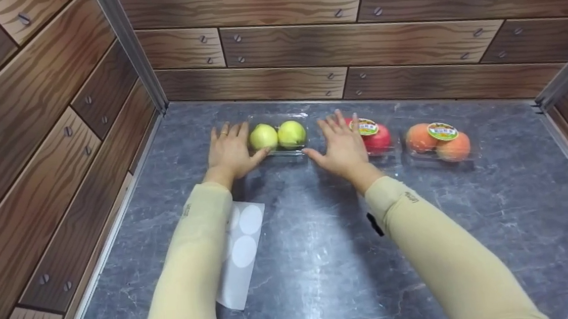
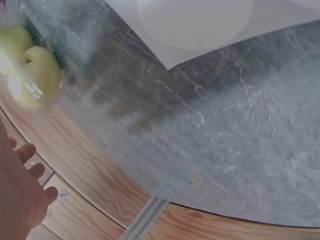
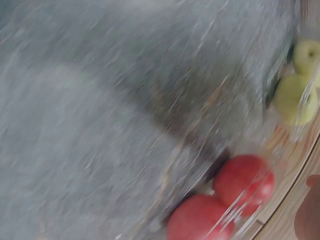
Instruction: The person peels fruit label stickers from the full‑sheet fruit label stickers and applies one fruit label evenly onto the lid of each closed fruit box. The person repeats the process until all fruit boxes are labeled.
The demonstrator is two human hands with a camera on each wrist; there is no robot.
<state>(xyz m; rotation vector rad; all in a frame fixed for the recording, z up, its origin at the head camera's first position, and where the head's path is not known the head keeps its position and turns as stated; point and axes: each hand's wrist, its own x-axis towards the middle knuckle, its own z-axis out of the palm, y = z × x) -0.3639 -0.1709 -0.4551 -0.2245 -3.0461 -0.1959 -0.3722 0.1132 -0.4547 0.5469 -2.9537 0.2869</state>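
A clear box holding two yellow-green fruits lies on the grey marbled surface, near the wood-patterned back wall. The left hand is at the box's left end, fingers straight and slightly spread, thumb reaching toward the front corner; whether it touches the plastic is hard to tell. The right hand is spread wide, holding nothing, just right of that box, and partly hides a pack of red fruits with an oval label. Farther right lies a pack of orange-pink fruits, also bearing an oval label. A white sheet with round white stickers lies partly beneath the left sleeve.
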